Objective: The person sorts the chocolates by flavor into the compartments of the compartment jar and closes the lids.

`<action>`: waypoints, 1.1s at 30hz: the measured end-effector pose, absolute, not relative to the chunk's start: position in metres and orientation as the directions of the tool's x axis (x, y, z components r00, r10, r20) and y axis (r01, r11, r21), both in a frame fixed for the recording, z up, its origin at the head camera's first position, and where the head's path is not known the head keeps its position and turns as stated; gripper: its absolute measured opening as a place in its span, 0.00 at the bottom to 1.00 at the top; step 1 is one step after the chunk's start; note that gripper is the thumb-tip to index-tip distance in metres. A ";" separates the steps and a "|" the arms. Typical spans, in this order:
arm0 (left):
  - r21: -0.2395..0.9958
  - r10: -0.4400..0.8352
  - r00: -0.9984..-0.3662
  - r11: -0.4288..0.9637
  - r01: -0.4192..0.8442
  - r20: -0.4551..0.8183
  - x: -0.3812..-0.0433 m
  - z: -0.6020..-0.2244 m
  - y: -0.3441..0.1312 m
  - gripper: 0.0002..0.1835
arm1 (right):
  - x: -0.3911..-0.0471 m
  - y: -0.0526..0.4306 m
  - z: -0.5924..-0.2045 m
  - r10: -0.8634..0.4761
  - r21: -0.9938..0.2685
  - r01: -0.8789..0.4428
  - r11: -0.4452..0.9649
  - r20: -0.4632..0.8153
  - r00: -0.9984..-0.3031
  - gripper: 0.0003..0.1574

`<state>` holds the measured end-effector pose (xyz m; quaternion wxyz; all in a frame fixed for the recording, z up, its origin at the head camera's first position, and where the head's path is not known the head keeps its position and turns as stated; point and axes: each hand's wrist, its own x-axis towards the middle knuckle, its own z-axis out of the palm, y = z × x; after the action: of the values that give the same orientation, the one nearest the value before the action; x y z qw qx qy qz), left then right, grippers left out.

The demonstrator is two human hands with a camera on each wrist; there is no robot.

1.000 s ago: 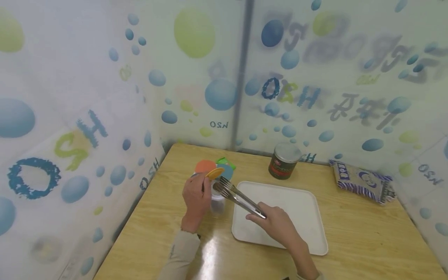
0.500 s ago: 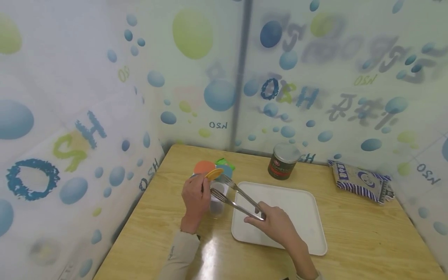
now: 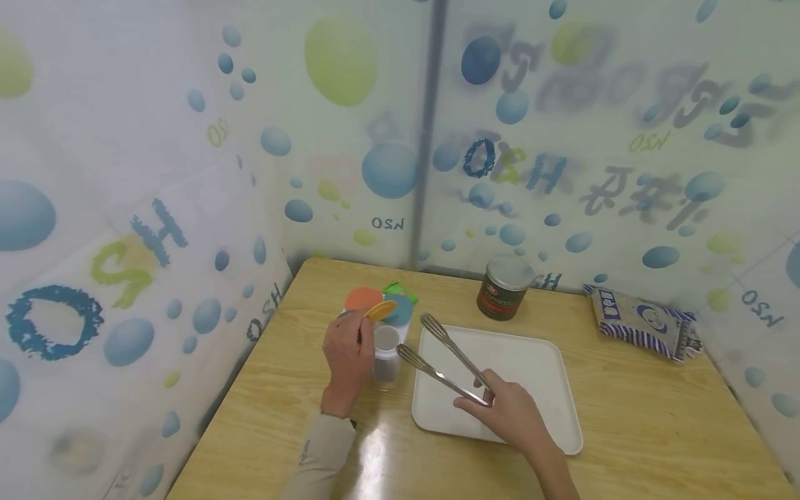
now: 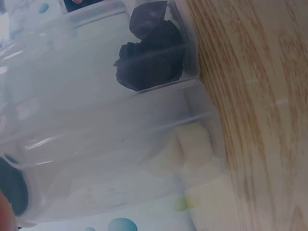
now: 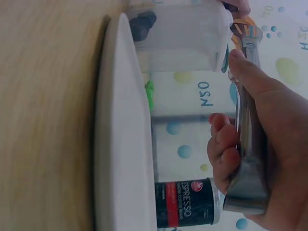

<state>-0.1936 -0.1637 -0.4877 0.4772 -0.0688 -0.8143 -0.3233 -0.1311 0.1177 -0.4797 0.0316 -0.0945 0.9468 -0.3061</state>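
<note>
My left hand [image 3: 346, 351] pinches the tilted-up yellow lid [image 3: 381, 310] of a clear compartment container [image 3: 386, 375]. Its front right compartment stands uncovered, while an orange lid [image 3: 362, 298] and a teal lid [image 3: 400, 311] cover others. Through the walls in the left wrist view I see dark pieces [image 4: 151, 57] in one compartment and pale pieces [image 4: 192, 147] in another. My right hand [image 3: 515, 417] grips metal tongs [image 3: 445, 380] over the tray's left half. The tongs' arms are spread, with nothing visible between the tips, which are apart from the container.
The white tray [image 3: 531, 375] lies right of the container on the wooden table [image 3: 656, 430]. Behind it stands a dark espresso can [image 3: 502, 297]. A striped bag [image 3: 644, 323] lies at the far right, and a green packet [image 3: 398, 288] behind the container. Patterned walls border the table.
My right hand has drawn the tongs away from the container's uncovered opening, rightward and toward me, and their arms have spread wider. The left hand stays at the yellow lid.
</note>
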 end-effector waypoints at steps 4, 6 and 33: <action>0.464 -0.184 -0.557 0.782 0.417 0.810 -0.193 -0.487 -0.164 0.15 | -0.127 0.129 -0.492 -0.152 -0.589 -0.124 0.799 0.003 -0.988 0.34; 0.464 -0.182 -0.559 0.782 0.416 0.809 -0.192 -0.486 -0.165 0.14 | -0.125 0.136 -0.497 -0.130 -0.587 -0.108 0.802 0.005 -0.991 0.34; 0.459 -0.188 -0.548 0.787 0.412 0.815 -0.191 -0.485 -0.162 0.13 | -0.116 0.295 -0.507 0.168 -0.483 0.260 0.836 -0.226 -0.960 0.57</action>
<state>-0.1909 -0.1624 -0.4849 0.4706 -0.0683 -0.8197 -0.3191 -0.1158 0.2948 -0.5073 0.0875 0.1120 0.9542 -0.2632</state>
